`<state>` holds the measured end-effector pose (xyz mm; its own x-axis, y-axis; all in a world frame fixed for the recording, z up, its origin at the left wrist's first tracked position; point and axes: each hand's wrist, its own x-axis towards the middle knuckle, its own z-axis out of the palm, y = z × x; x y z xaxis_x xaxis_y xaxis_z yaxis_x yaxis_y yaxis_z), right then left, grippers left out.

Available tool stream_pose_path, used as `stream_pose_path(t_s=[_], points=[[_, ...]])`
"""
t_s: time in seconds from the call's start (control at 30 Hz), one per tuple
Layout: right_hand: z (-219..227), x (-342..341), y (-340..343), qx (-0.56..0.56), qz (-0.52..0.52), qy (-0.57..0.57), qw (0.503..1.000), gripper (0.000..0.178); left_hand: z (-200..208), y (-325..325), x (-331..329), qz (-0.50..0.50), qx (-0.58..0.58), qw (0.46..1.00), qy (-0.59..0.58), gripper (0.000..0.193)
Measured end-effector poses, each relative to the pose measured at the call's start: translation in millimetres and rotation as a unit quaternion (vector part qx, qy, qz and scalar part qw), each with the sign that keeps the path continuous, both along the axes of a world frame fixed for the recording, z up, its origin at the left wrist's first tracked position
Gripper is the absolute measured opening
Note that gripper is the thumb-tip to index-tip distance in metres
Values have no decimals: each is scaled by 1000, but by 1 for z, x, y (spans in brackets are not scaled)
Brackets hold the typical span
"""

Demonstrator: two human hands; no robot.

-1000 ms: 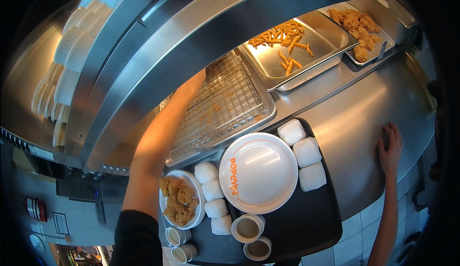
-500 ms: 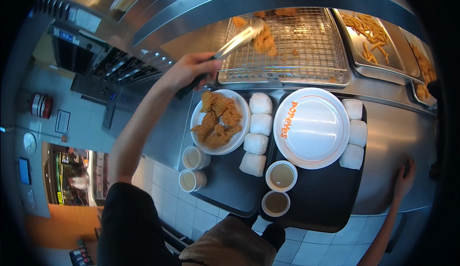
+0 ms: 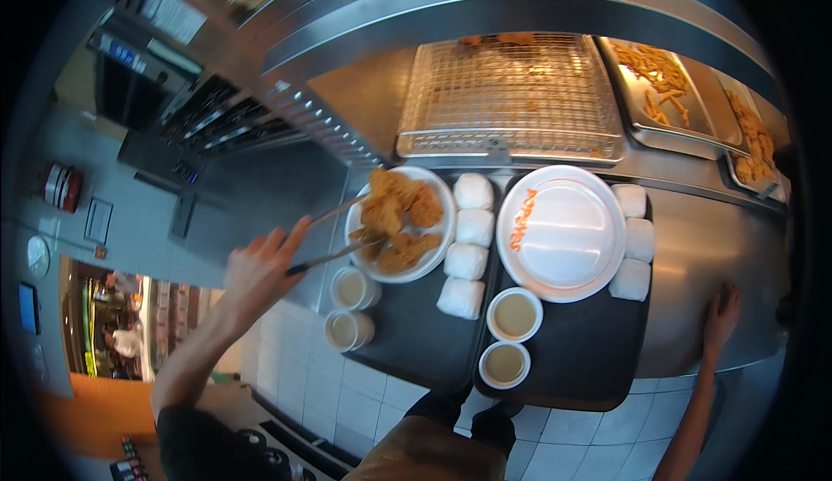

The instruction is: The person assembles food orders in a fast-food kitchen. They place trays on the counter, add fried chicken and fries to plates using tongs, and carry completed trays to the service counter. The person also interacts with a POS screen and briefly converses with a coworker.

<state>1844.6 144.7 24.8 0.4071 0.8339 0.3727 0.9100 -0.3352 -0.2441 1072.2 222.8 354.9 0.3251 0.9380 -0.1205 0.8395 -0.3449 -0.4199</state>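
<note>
My left hand (image 3: 260,273) is closed on metal tongs (image 3: 334,257) with dark grips. Their arms reach over the left white plate (image 3: 448,247) and around a piece of fried chicken (image 3: 387,208); whether it touches the pieces below cannot be told. Several other chicken pieces lie on that plate, on a dark tray (image 3: 407,329). At the far right, my right hand (image 3: 721,315) rests on the steel counter (image 3: 680,247), fingers a little apart and nothing visible in them. The right-hand white plate (image 3: 568,247) with orange print holds no food.
White wrapped bundles (image 3: 468,227) line both trays. Cups of greyish liquid (image 3: 514,315) stand on the right tray (image 3: 581,351), more cups (image 3: 349,331) by the left tray. Behind are a wire rack (image 3: 511,100), a pan of fries (image 3: 654,82) and a breaded-food pan (image 3: 752,139).
My left hand has come down and left from the wire rack, bringing the tongs and a chicken piece over the left plate. My right hand stays on the counter. The view has shifted slightly.
</note>
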Motion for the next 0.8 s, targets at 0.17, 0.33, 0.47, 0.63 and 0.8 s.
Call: stream_pose_path(t_s=[0.17,0.33,0.47,0.63,0.8], points=[[16,-26,2,-17,-80,-11,997,40,54,22,33,125,-66,970,-198,73],[24,-37,5,1,-81,16,997,40,-24,196,139,-57,14,975,-212,61],[24,-37,5,18,-85,28,996,40,-71,348,257,-72,-8,987,-140,68],[27,-40,5,21,-99,30,994,42,-103,442,346,-12,110,994,-19,64],[33,-45,7,-6,-134,46,990,44,-112,500,362,-70,130,987,-67,60]])
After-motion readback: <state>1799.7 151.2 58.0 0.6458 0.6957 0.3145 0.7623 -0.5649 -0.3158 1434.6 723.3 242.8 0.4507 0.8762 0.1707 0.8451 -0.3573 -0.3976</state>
